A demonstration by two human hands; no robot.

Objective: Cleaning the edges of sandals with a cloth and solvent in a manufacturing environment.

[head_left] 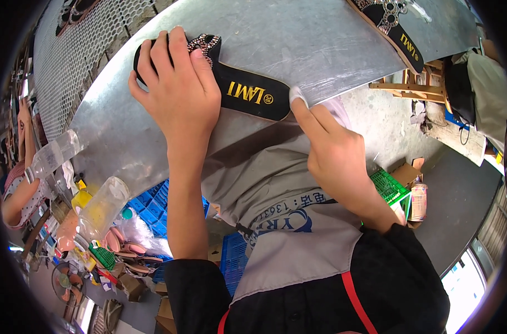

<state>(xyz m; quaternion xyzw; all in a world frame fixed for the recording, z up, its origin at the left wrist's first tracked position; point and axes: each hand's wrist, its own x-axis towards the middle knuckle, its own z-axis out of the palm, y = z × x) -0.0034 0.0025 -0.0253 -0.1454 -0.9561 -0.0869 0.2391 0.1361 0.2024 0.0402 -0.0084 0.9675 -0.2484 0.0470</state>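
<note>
Left hand half-curled over toe end of black sandal, holding it; right hand mostly curled, white-covered fingertip at heel, grip can't tell. Sandal by metal table's near edge. Probably best: toe steady, light fingertip pressure.

Open room on the metal counter runs between the held black sandal and a second sandal at upper right. Clear plastic containers block the counter's lower left edge.
</note>
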